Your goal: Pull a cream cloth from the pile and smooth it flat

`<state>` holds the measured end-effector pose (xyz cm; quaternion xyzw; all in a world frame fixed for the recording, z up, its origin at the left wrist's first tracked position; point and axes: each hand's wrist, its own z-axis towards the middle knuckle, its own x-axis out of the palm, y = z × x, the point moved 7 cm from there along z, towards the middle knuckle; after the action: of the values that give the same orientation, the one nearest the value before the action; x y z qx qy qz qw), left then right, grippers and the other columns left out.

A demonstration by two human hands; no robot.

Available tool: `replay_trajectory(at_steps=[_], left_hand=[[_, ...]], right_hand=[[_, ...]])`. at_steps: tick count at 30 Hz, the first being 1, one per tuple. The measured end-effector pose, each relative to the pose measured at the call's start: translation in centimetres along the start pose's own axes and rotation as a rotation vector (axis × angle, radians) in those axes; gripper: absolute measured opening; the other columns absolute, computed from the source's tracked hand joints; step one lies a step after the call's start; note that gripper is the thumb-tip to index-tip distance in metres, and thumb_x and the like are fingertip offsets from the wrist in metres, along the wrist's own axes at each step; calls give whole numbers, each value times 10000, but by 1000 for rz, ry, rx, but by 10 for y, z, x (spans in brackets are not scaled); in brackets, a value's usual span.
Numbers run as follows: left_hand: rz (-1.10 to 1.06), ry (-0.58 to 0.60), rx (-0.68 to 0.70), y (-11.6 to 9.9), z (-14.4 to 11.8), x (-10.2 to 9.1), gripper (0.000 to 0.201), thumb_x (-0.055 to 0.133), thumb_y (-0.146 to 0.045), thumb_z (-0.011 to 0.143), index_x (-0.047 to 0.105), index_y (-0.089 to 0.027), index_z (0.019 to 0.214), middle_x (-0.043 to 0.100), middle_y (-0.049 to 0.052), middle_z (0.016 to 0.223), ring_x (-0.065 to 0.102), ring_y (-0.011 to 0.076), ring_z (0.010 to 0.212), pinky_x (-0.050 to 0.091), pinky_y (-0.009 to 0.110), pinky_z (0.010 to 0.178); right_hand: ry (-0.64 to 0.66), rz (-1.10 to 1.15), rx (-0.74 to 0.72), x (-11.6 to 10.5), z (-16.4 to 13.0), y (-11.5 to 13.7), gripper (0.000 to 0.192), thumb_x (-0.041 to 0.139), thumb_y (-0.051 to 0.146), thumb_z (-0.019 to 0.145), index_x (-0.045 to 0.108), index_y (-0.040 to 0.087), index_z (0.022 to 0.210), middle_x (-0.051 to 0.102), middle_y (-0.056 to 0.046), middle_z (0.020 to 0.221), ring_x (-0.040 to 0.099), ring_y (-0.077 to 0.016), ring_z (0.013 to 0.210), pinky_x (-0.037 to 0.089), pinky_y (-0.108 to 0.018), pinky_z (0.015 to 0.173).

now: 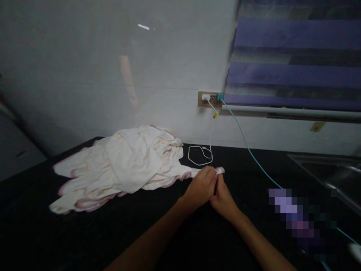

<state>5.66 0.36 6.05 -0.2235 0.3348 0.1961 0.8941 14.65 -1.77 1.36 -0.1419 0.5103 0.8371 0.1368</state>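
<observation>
Cream garment (124, 165), pink-edged, crumpled

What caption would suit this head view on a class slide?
Both hands, left and right, pinch the tip of a cream cloth spread on a dark counter.

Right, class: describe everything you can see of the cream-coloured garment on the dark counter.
The cream garment looks like soft, thin cloth with pinkish scalloped edging along its hems. It lies crumpled and partly folded on the black counter, close to the white wall, layers fanning towards the left. A narrow strip stretches right, where the left hand and right hand pinch its end together. A coiled white cable lies just beside it.
</observation>
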Motion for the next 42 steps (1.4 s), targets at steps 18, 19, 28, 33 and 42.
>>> replay_trajectory(at_steps=[18,19,28,33,42], left_hand=[[186,296,-243,34,-7,23,290,542,-219,953,593,-194,1236,677,107,1181,619,282,1112,463,461,1011],[246,348,-294,43,-9,22,234,541,-211,942,626,-197,1159,684,102,1128,623,282,1077,459,458,990],[297,384,-400,60,-10,4,265,459,-229,986,643,-199,1175,696,104,1103,633,263,1028,460,376,867],[58,242,-120,13,-4,12,319,498,-234,948,598,-198,1248,672,118,1175,607,280,1089,468,407,928],[-154,69,-73,10,-6,5,306,626,-247,817,577,-199,1115,650,120,1127,607,278,1066,483,409,953]], right_hand=[[-793,485,338,-104,1,-61,508,688,671,799,648,176,905,673,-13,708,659,-181,611,609,-328,579],[-878,471,331,-118,-4,-62,498,643,677,832,636,186,915,682,-22,739,676,-184,653,621,-335,612],[-706,126,252,-141,0,-45,431,641,546,896,611,239,1197,702,-109,1181,661,-265,1148,566,-414,961],[-95,238,108,-57,7,-17,677,727,527,859,509,198,1409,586,-125,1440,549,-262,1343,395,-453,1174],[368,261,129,-6,-11,3,521,862,374,729,697,205,1194,748,-48,1113,676,-259,1073,529,-420,1010]])
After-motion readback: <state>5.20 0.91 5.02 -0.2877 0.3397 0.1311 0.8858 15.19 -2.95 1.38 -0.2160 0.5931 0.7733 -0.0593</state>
